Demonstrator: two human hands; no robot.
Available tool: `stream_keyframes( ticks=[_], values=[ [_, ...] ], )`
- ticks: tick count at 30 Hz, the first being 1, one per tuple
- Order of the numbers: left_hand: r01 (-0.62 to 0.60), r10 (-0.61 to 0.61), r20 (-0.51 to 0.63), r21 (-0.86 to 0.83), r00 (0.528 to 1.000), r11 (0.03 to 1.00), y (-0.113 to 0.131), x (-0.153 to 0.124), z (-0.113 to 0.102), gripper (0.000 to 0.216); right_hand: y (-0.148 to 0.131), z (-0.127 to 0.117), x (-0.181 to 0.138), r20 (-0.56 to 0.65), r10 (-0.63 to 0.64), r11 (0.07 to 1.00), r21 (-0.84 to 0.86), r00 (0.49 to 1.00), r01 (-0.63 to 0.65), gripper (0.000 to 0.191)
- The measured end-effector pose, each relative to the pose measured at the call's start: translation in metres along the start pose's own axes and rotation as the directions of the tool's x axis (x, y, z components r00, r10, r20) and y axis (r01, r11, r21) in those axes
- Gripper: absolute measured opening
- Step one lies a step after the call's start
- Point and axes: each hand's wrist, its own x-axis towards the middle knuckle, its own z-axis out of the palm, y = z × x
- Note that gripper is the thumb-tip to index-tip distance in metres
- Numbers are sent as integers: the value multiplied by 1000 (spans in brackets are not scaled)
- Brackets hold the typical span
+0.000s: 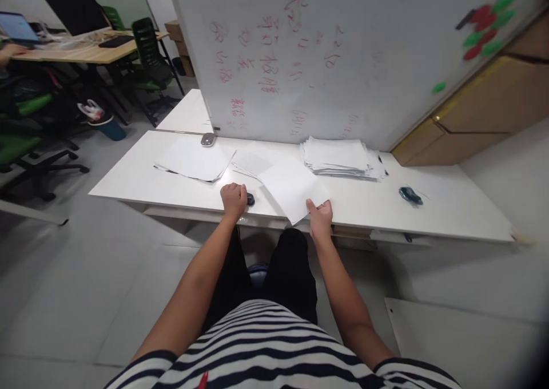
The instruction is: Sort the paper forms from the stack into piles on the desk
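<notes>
My left hand [234,200] is closed in a fist near the front edge of the white table. A small black object with a rounded end [250,199] sticks out beside its thumb; its kind is hidden by the fist. My right hand [321,216] pinches the near right corner of a white sheet of paper [289,189], thumb on top. The sheet is tilted, its near corner reaching the table's front edge. Just behind it lie other loose papers [253,162]. To the left is a spread of white sheets [193,159], with dark edges showing beneath.
A thick stack of papers [337,155] stands against the whiteboard [274,57]. A dark blue-green object [410,195] lies on the table's right side, and a grey mouse [208,140] at the back left. Cardboard boxes [476,108] stand at the right.
</notes>
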Motion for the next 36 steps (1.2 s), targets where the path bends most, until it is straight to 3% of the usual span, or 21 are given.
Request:
stream_keyframes(
  ticks=[5,7,11,13,15,16,17,18,20,21,22,26,27,30,32,36],
  values=[
    [13,-13,-60,6,998,1000,15,1,-9,32,24,-32,-41,21,222,972,77,975,-223,47],
    [-35,34,-58,-23,998,999,25,-5,-15,28,27,-41,-52,24,288,956,59,957,-289,46],
    [-171,219,229,-212,948,962,44,-39,-27,30,22,-53,-64,62,325,944,41,944,-328,50],
    [-66,154,254,-324,955,944,50,-64,-30,29,17,-58,-66,94,318,946,30,944,-322,51],
    [181,-80,237,-442,968,879,53,-85,-31,31,11,-65,-67,156,299,952,16,941,-305,52],
    [326,-204,283,-499,937,803,53,-93,-31,35,8,-68,-67,204,286,956,9,936,-294,52],
    [466,-283,389,-541,877,700,52,-98,-31,40,5,-70,-67,262,271,960,-1,926,-280,51],
    [589,-288,537,-554,793,588,50,-102,-31,45,1,-72,-66,323,254,965,-18,912,-262,49],
    [737,-113,776,-527,620,423,47,-102,-33,49,-9,-74,-64,431,220,975,-71,875,-210,45],
    [759,-1,821,-527,571,384,46,-100,-35,49,-15,-74,-62,464,201,980,-97,863,-176,42],
    [754,82,823,-550,562,360,46,-97,-37,49,-22,-73,-59,482,177,984,-114,858,-139,41],
    [625,158,682,-723,714,293,53,-73,-50,64,-50,-66,-48,516,62,995,-96,855,-14,36],
    [605,183,663,-742,726,288,57,-66,-54,67,-56,-64,-44,519,30,997,-76,854,11,36],
    [592,248,667,-741,702,318,64,-42,-62,57,-68,-58,-32,462,-70,996,-12,884,86,34],
    [559,213,639,-758,739,336,66,-29,-62,46,-70,-53,-24,372,-125,991,12,920,130,34],
    [398,42,456,-815,889,422,62,-16,-43,36,-57,-40,-8,203,-238,966,-54,950,253,35]
  ],
)
